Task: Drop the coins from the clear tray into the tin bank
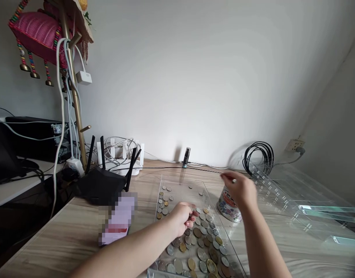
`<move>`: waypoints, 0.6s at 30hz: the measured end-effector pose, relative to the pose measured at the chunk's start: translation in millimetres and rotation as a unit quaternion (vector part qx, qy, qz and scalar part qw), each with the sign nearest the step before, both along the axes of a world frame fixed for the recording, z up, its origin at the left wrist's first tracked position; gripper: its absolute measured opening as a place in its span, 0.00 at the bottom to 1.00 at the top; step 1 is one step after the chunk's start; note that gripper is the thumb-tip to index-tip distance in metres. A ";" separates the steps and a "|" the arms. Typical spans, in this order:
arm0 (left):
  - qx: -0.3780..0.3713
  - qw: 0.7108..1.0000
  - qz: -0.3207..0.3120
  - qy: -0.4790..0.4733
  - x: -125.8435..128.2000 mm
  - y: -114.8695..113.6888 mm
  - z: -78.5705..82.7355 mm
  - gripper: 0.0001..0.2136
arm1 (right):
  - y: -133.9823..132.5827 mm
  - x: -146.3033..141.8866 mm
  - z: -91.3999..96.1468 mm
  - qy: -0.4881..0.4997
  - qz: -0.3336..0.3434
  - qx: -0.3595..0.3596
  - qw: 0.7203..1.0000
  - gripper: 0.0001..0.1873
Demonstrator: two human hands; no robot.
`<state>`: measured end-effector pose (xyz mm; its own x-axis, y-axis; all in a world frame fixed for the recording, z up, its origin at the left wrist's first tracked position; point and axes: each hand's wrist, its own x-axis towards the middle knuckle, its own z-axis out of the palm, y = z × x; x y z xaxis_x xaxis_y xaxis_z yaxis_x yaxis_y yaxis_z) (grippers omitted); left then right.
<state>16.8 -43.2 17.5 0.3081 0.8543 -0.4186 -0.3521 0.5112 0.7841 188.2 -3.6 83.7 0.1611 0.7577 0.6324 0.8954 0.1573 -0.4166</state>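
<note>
Holds the left hand [183, 219] low over the middle of a clear plastic tray [181, 195], with thumb and fingertips drawn close together above loose coins [197, 232]. Cannot tell, for the blur, whether grasping one there. Holds the right hand [239, 190] higher, just past the right edge of the tray and in front of the upper part of a flower-printed tin [226, 204], with fingers bent and bunched toward the tray. Shows a small pale round spot at those fingers; cannot tell whether pinching a coin. Has silver, yellowish and brown coins lying scattered across the tray, crowded over its near half and sparser toward its far edge. Has the tin standing on the wooden table [64, 241], just right of the tray. Shows, left of the tray, a blurred-out purple slab [119, 218], with a black router [100, 187] farther back; beyond the far edge, a small dark bottle [186, 157]; well to the right, past the tin, clear plastic boxes [307, 208] and a coil of black cable [246, 158].
</note>
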 end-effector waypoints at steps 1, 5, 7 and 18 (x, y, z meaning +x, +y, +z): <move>0.004 1.000 -0.007 0.009 0.2 -0.1 0.5 0.11 | 0.2 12.0 3.2 0.000 -0.068 0.017 0.998 0.12; 0.034 0.999 -0.019 0.018 0.8 0.0 1.1 0.09 | 5.0 50.7 5.8 0.021 -0.169 -0.066 0.983 0.12; 0.036 0.999 -0.019 0.017 0.7 0.4 0.4 0.07 | 8.0 59.7 3.0 0.031 -0.155 -0.113 0.981 0.12; 0.090 0.993 0.070 -0.034 -3.1 6.4 -5.9 0.05 | -5.5 -30.4 -9.8 0.059 0.242 -0.092 0.964 0.17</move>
<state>13.7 -36.8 11.7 0.2037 0.9497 -0.2378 -0.4646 0.3076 0.8304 157.9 -9.1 74.0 -0.1774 0.8599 0.4786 0.6807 0.4585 -0.5714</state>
